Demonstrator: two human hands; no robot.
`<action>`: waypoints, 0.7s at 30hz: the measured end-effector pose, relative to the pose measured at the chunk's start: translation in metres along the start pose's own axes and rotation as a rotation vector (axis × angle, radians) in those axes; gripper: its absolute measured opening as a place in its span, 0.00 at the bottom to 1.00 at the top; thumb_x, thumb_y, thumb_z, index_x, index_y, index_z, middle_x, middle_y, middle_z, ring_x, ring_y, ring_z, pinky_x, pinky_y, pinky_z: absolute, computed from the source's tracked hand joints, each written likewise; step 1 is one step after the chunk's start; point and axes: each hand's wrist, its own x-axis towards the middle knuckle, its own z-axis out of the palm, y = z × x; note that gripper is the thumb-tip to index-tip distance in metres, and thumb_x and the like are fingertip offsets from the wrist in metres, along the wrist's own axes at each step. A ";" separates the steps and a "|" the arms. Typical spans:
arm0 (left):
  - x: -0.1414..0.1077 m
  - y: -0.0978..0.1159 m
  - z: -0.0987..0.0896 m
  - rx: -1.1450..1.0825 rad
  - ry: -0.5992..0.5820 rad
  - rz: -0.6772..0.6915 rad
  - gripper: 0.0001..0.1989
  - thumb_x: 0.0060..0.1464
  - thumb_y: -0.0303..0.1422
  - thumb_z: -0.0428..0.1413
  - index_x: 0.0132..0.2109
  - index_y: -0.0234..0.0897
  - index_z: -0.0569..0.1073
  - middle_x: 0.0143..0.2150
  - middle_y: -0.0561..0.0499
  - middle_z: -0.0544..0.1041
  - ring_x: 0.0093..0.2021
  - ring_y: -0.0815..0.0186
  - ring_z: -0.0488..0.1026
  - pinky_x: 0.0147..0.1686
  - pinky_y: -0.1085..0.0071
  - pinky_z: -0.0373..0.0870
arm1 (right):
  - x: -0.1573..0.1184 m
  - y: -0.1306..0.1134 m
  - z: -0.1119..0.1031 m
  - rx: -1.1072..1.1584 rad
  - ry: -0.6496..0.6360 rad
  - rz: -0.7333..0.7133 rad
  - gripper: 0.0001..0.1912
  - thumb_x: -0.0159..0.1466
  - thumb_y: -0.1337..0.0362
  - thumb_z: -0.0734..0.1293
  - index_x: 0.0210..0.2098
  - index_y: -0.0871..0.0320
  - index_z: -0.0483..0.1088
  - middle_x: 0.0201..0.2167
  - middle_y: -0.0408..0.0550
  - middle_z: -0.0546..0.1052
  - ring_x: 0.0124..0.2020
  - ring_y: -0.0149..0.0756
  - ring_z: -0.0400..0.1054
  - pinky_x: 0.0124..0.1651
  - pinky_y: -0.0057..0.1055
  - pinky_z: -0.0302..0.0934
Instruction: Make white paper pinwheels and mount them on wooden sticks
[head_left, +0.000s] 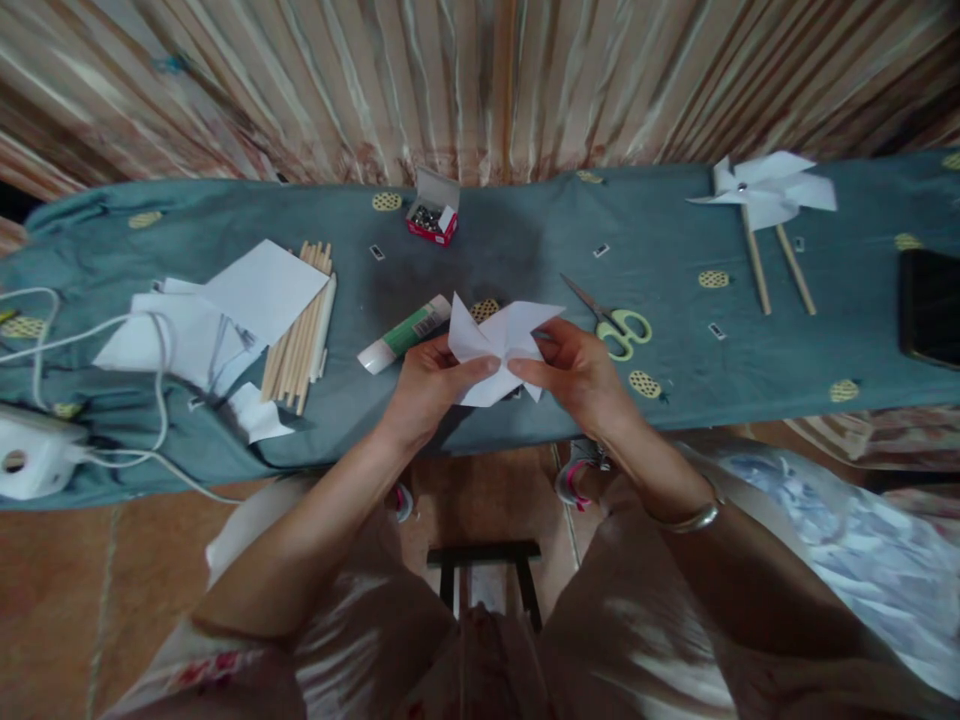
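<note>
A white paper pinwheel (504, 335) with folded, pointed blades is held above the table's front edge. My left hand (429, 388) grips its left side, the thumb pressed near the centre. On the right side my right hand (579, 372) pinches it, its thumb also close to the centre. Both sets of fingers are partly hidden behind the paper. A green and white glue stick (405, 333) lies just left of the pinwheel. Scissors with light green handles (616, 325) rest to the right of my right hand.
A red box of pins (433, 220) stands open at the back. Wooden sticks (296, 335) and white paper sheets (262, 290) lie left, near a white cable and power strip (37, 455). Finished pinwheels (776, 195) and a dark phone (930, 308) are right.
</note>
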 end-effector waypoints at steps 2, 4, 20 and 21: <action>0.000 0.000 -0.002 0.006 0.009 -0.009 0.14 0.35 0.35 0.73 0.31 0.35 0.81 0.29 0.50 0.83 0.26 0.68 0.75 0.29 0.71 0.70 | 0.001 0.001 0.001 -0.003 0.000 0.006 0.29 0.47 0.55 0.81 0.45 0.53 0.72 0.34 0.44 0.82 0.37 0.43 0.78 0.45 0.42 0.72; 0.000 0.001 -0.003 0.016 0.019 -0.020 0.14 0.36 0.36 0.73 0.30 0.34 0.81 0.29 0.50 0.82 0.26 0.68 0.74 0.28 0.72 0.69 | 0.002 0.001 0.003 -0.009 0.003 0.006 0.29 0.46 0.56 0.81 0.45 0.53 0.72 0.34 0.44 0.82 0.38 0.43 0.78 0.45 0.42 0.72; 0.000 0.000 -0.008 0.074 0.103 0.015 0.13 0.36 0.34 0.71 0.31 0.34 0.81 0.31 0.50 0.83 0.28 0.66 0.75 0.30 0.70 0.72 | 0.007 0.003 0.014 -0.054 0.000 -0.037 0.28 0.47 0.54 0.81 0.43 0.53 0.70 0.33 0.43 0.82 0.37 0.42 0.77 0.44 0.41 0.72; 0.000 0.000 -0.008 0.077 0.105 0.014 0.13 0.36 0.34 0.71 0.31 0.34 0.81 0.31 0.50 0.83 0.27 0.66 0.75 0.30 0.71 0.71 | 0.007 0.003 0.014 -0.055 0.001 -0.040 0.27 0.47 0.55 0.81 0.43 0.53 0.71 0.33 0.43 0.82 0.36 0.42 0.77 0.44 0.41 0.72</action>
